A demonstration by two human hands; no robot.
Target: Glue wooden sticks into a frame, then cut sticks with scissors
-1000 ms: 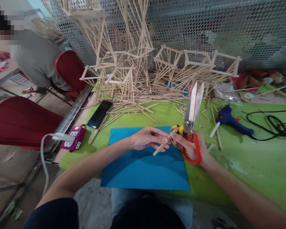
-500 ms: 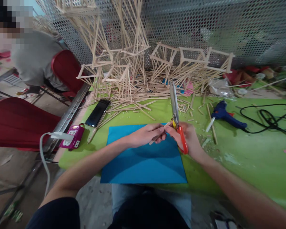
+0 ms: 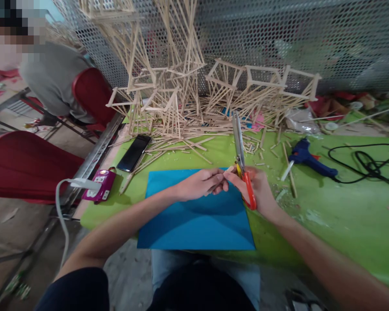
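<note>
Over a blue sheet [image 3: 194, 224], my two hands meet at the fingertips. My left hand [image 3: 202, 183] is closed around short wooden sticks [image 3: 228, 171], whose pale ends poke out toward the right. How many sticks there are, I cannot tell. My right hand [image 3: 257, 188] carries scissors [image 3: 239, 144] with orange-red handles, their blades together and pointing away from me. The right thumb and forefinger also touch the ends of the sticks.
Stick frames [image 3: 168, 99] and loose sticks [image 3: 210, 121] crowd the back against a perforated metal screen [image 3: 298, 43]. A phone [image 3: 134, 152] and purple power adapter [image 3: 100, 185] lie left, a blue glue gun [image 3: 311, 160] with black cord right. A seated person [image 3: 52, 77] is at far left.
The stick ends show a little more above my fingertips and less below my left hand. The scissors stay in my right hand; the whole view has shifted slightly.
</note>
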